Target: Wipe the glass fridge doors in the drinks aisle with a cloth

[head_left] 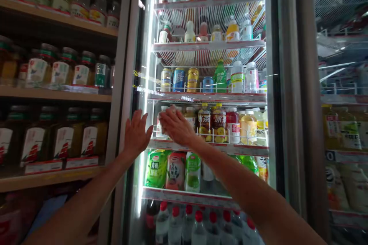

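Observation:
My left hand [136,133] is open, fingers spread, flat against the edge of the open glass door [130,84] of a drinks fridge. My right hand [176,125] reaches inside to the middle shelf [207,147] and closes round a small pale bottle [161,122] at the shelf's left end. Beside it stand several bottled drinks, among them two brown tea bottles [211,122] with yellow labels.
Upper fridge shelves hold cans [185,79] and bottles; lower ones hold green and pink cartons [172,170] and red-capped water bottles [198,226]. Wooden shelves [54,93] with jars and dark bottles stand at the left. A second glass-door fridge [342,122] is at the right.

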`<state>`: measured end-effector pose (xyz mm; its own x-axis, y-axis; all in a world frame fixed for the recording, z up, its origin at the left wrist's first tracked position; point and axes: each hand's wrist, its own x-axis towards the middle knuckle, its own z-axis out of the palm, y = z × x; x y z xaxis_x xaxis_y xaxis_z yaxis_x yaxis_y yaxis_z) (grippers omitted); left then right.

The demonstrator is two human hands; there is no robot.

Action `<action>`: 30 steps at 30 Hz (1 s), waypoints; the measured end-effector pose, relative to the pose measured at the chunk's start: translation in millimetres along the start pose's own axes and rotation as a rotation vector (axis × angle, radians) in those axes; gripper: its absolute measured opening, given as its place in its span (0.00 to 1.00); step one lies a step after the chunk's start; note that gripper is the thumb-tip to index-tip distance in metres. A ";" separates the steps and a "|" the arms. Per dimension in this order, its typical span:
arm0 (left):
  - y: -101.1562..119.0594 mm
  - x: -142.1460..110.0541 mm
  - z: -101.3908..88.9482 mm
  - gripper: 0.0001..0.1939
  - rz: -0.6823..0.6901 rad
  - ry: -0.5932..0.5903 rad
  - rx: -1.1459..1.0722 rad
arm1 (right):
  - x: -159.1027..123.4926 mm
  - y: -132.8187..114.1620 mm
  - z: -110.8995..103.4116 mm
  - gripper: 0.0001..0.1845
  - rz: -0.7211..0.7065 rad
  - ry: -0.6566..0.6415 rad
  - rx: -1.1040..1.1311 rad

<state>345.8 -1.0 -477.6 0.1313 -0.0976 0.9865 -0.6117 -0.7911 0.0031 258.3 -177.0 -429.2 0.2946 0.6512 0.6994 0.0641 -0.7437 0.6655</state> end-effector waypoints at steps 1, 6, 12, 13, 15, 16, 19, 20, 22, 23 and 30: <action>-1.3 1.1 -3.8 0.28 0.014 0.006 0.001 | 0.5 1.9 -0.4 0.24 0.002 -0.006 0.011; -26.0 4.6 -24.2 0.28 0.003 0.035 0.034 | 33.3 48.2 -13.8 0.25 0.440 0.161 0.010; -45.7 -3.5 -30.5 0.28 -0.050 0.024 0.065 | 73.9 6.9 13.7 0.24 0.234 0.146 0.050; -46.3 -5.0 -30.2 0.28 -0.053 0.023 0.070 | 72.9 -10.7 21.6 0.24 0.154 0.115 0.058; -47.7 -7.0 -30.3 0.27 -0.050 0.024 0.086 | 65.8 -41.6 34.3 0.23 0.012 0.068 0.075; -49.0 -7.3 -31.0 0.27 -0.044 0.028 0.095 | 61.3 -51.8 38.2 0.23 -0.049 0.054 0.082; -54.9 -5.4 -36.1 0.27 -0.041 0.044 0.110 | 53.9 -52.6 38.4 0.21 -0.155 0.039 0.093; -56.8 -4.1 -38.5 0.26 -0.047 0.052 0.111 | 55.0 -43.6 35.0 0.21 -0.148 0.044 0.091; -58.5 -1.1 -43.3 0.26 -0.067 0.071 0.105 | 61.1 -18.1 25.4 0.22 -0.038 0.078 0.080; -57.8 0.3 -45.3 0.26 -0.077 0.079 0.099 | 64.8 -5.0 20.2 0.22 0.046 0.102 0.076; -28.6 1.3 -41.2 0.27 -0.049 0.036 0.039 | 31.8 -4.7 12.0 0.23 0.075 0.082 0.104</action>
<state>331.2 46.4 -469.7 0.1319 -0.0370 0.9906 -0.5740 -0.8176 0.0459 278.9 -154.7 -413.3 0.2237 0.6003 0.7679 0.1444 -0.7995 0.5830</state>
